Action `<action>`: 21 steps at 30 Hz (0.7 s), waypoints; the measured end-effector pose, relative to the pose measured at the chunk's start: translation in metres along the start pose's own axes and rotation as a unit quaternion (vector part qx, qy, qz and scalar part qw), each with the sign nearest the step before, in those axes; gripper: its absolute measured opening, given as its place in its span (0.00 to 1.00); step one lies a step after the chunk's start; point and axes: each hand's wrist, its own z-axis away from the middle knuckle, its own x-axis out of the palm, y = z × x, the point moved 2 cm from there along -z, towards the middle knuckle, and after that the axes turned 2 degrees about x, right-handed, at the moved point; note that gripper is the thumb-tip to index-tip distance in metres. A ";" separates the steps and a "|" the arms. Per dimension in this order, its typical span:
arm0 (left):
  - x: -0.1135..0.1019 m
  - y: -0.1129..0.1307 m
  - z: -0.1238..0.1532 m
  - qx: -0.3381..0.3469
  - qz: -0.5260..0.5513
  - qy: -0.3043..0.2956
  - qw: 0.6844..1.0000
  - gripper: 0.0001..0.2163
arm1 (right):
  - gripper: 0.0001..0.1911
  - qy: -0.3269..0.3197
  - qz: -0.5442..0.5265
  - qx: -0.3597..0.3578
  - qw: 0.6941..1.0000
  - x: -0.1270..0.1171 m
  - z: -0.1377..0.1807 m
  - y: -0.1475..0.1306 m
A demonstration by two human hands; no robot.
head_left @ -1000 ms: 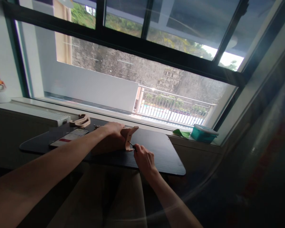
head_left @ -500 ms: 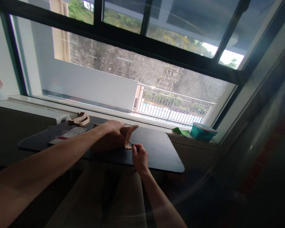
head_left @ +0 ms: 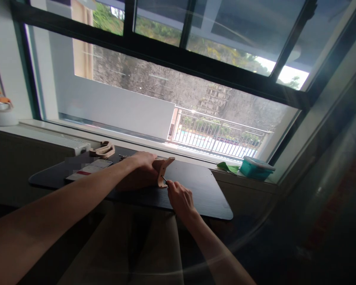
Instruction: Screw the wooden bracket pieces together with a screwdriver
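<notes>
A wooden piece (head_left: 163,172) stands on the dark tabletop (head_left: 192,190), its curved pale end panel with small holes turned toward my right. My left hand (head_left: 145,160) is wrapped over its top behind that panel; the fingertips are partly hidden. In my right hand (head_left: 180,197) is a thin-shafted screwdriver (head_left: 165,180), its handle mostly covered by my fingers. The shaft's tip meets the end panel at a hole low on its face.
At the table's back left lies another curved wooden part (head_left: 103,150), with a printed sheet (head_left: 89,169) in front of it. A teal lidded box (head_left: 256,168) and a green leaf-shaped thing (head_left: 228,168) sit on the windowsill. A radiator (head_left: 62,141) borders the table's left.
My right hand has turned, its back now showing more and its wrist further right; the screwdriver stays at the panel. My left hand keeps its hold. The whole view has shifted slightly.
</notes>
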 end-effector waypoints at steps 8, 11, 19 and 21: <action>-0.004 0.007 0.007 0.013 0.000 0.006 1.000 0.31 | 0.12 0.021 -0.005 -0.014 1.000 0.011 0.000 -0.006; -0.003 0.007 0.006 0.015 -0.003 0.010 1.000 0.31 | 0.13 0.072 -0.147 0.084 0.983 0.025 0.006 -0.010; -0.002 0.006 0.005 0.016 -0.013 0.014 1.000 0.31 | 0.17 0.113 -0.336 0.264 0.897 0.043 -0.001 0.000; -0.003 0.006 0.006 0.016 -0.012 0.015 1.000 0.31 | 0.15 0.094 -0.329 0.251 0.905 0.034 -0.001 0.005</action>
